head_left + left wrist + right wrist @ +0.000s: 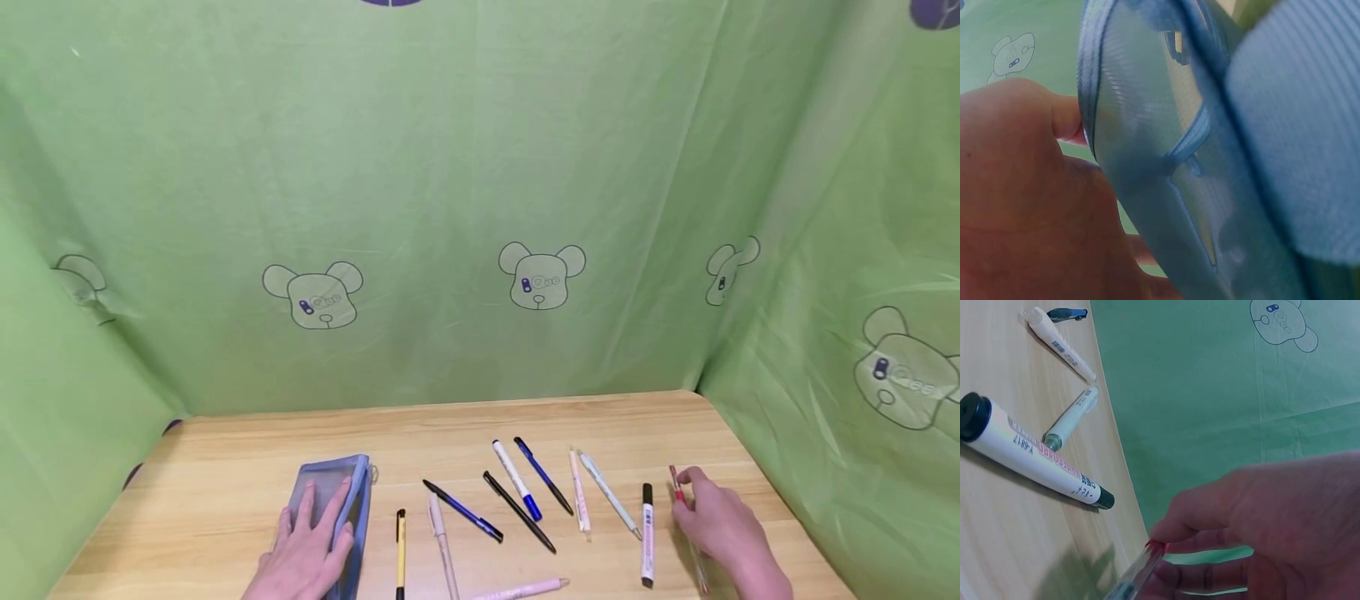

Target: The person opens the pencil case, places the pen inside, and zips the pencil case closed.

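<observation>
My left hand (pixel 303 546) rests on a blue mesh pencil case (pixel 358 500), its fingers spread over the top. Up close in the left wrist view, the pencil case (pixel 1141 106) shows see-through mesh and blue edging beside the hand (pixel 1029 187). On the right of the table, my right hand (pixel 723 525) pinches a clear-barrelled pen with a red grip (pixel 701 571) between thumb and fingers. The same pen (pixel 1138 572) slants down from the right hand (pixel 1241 531) in the right wrist view. A black-capped white marker (pixel 648 542) lies just left of that hand.
Across the wooden table (pixel 225 467) lie several loose pens, among them a yellow pen (pixel 401 550), a blue-capped white marker (pixel 516 477), a black pen (pixel 517 510) and a light blue pen (pixel 609 493). Green cloth (pixel 450 167) hangs behind and at both sides.
</observation>
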`<state>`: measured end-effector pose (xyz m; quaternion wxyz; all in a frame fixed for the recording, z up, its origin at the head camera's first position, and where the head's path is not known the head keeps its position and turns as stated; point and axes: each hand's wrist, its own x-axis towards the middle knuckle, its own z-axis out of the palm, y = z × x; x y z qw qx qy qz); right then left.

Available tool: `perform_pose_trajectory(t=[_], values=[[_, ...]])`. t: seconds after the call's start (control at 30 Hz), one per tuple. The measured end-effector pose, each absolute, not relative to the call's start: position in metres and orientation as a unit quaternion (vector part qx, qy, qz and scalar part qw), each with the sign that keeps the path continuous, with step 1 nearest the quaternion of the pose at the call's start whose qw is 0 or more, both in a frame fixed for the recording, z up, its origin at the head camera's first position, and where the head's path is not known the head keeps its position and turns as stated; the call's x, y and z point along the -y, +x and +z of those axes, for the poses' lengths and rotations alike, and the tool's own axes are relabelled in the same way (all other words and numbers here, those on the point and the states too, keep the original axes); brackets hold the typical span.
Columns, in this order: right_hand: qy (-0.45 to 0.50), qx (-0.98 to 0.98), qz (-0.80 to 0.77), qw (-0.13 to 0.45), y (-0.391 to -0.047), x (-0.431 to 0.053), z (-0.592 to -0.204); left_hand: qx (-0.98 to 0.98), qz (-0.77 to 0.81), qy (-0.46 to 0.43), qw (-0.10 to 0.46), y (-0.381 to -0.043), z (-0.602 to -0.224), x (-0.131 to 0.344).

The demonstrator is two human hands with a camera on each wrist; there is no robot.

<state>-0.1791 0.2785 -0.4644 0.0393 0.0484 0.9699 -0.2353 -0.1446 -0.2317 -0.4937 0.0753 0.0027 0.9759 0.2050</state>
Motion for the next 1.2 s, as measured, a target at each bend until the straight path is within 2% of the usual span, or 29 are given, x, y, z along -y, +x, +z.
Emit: perform_pose_trajectory(t=[0.47,0.8,1.2], values=[[0.039,-0.975,-0.218,0.003,-0.176,-0.269,-0.458,-0.973,0.220,0.008,0.073,-0.147,-0.494,0.231],[0.030,-0.974,-0.225,-0.003,-0.180,-0.240,-0.451,-0.972,0.221,0.012,0.073,-0.143,-0.492,0.233],[-0.001,-0.969,-0.243,-0.042,-0.188,-0.201,-0.440,-0.974,0.214,0.022,0.063,-0.141,-0.490,0.235]])
